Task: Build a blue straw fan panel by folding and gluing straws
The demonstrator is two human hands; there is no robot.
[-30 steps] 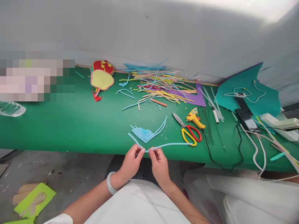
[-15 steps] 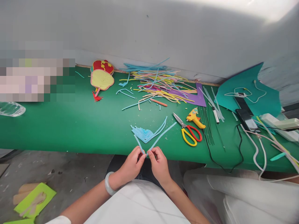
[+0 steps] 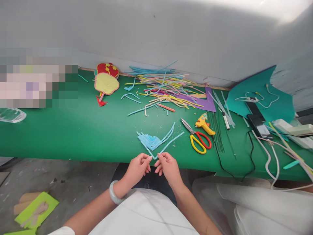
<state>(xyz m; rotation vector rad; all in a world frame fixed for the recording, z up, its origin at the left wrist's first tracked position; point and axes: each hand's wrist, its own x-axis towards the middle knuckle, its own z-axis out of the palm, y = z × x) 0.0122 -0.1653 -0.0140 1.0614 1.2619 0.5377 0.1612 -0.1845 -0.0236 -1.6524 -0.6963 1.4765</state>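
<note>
My left hand (image 3: 137,167) and my right hand (image 3: 168,166) are close together at the front edge of the green table (image 3: 73,130). Their fingertips pinch a light blue strip (image 3: 168,143) on either side of its fold. The strip is bent into a V, its two arms pointing away from me and lying on the table. Just behind it lies a fan-shaped piece (image 3: 150,140) built from several nested blue V strips. A pale bangle (image 3: 113,193) is on my left wrist.
Red-and-yellow scissors (image 3: 198,138) and a yellow glue gun (image 3: 204,123) lie to the right. A pile of coloured strips (image 3: 163,88) and a purple sheet (image 3: 207,102) are behind; two small fans (image 3: 106,81) at back left. Cables, a phone (image 3: 256,120) and a teal sheet (image 3: 259,94) are far right.
The blue strip went from nearly straight to folded into a V. Its right arm swung up and left beside the fan piece, and my hands drew together at the fold.
</note>
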